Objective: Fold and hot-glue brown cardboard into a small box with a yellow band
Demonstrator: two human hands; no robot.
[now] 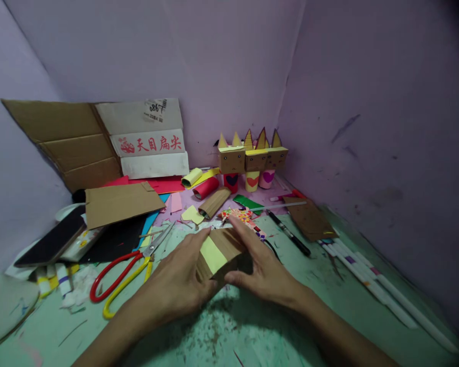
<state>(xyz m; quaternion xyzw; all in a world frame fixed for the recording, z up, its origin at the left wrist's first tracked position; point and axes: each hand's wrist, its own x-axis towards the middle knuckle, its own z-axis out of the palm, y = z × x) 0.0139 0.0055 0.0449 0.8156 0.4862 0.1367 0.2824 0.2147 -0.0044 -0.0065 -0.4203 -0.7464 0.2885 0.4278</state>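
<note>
Between both hands, near the middle of the view, is a small brown cardboard box [229, 243] with a pale yellow paper strip [213, 254] across its top. My left hand [185, 270] grips its left side, the thumb at the near edge. My right hand [258, 265] holds the right side, with thumb and fingers round the corner. Below the near edge of the box a dark gap shows. Just behind it lies colourful patterned paper [239, 215]. Scissors [137, 262] with red and yellow handles lie partly open left of my left hand.
Three cardboard-headed figures [255, 160] stand at the back wall. Coloured paper rolls [206, 188] lie before them. Cardboard sheets [124, 203] and a dark phone-like slab [49, 237] are at left; a black pen [289, 233], brown piece [309, 218] and white markers [367, 280] are at right.
</note>
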